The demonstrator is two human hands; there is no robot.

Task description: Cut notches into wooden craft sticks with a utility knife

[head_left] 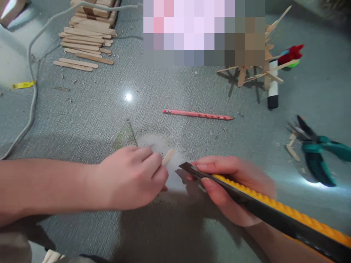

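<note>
My left hand (134, 177) is closed around a wooden craft stick (168, 156); only one rounded end sticks out past the fingers. In my right hand (233, 186) is a yellow and black utility knife (260, 199), gripped near its front between thumb and fingers. Its blade is out and points left toward the stick, with a small gap between them. A pale, whitish patch (175, 179) shows on the table under the hands. Beyond the hands lies a pink pencil (197, 114), its tip to the right.
Many craft sticks (85, 40) lie stacked at the back left, beside a grey cable (33, 98) with a yellow tag. Green-handled pliers (315, 153) lie at right near wood scraps (293, 149). Behind them stand a stick structure (242, 75) and a white marker (273, 86). Pixelation hides the top middle.
</note>
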